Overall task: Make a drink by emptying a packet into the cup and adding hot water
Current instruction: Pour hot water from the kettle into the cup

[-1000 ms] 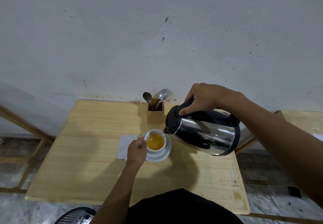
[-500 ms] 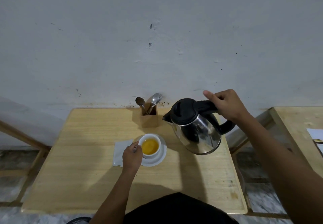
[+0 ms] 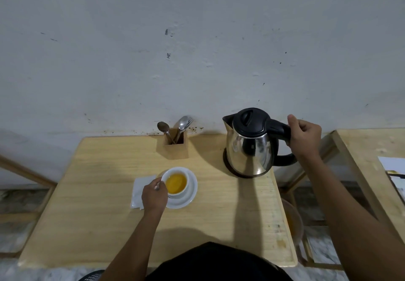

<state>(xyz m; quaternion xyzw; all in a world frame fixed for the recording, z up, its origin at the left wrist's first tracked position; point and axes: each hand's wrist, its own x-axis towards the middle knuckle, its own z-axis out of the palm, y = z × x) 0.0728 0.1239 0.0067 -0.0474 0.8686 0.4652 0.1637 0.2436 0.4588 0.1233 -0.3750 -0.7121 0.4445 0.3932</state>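
On the table [image 3: 92, 221], the cup [image 3: 176, 182] sits on a saucer [image 3: 190, 195] left of centre and contains orange liquid. Your left hand [image 3: 152, 197] is closed around the cup's near-left side, fingers at the rim. A white napkin [image 3: 138, 189] lies flat just left of the saucer, partly under that hand. The kettle [image 3: 249, 147] stands upright on its base at the table's back right corner, lid shut, spout pointing left. Your right hand [image 3: 304, 137] is clamped on the kettle's black handle. A wooden holder [image 3: 175, 148] with spoons [image 3: 165, 129] stands against the wall [image 3: 197, 39], between cup and kettle.
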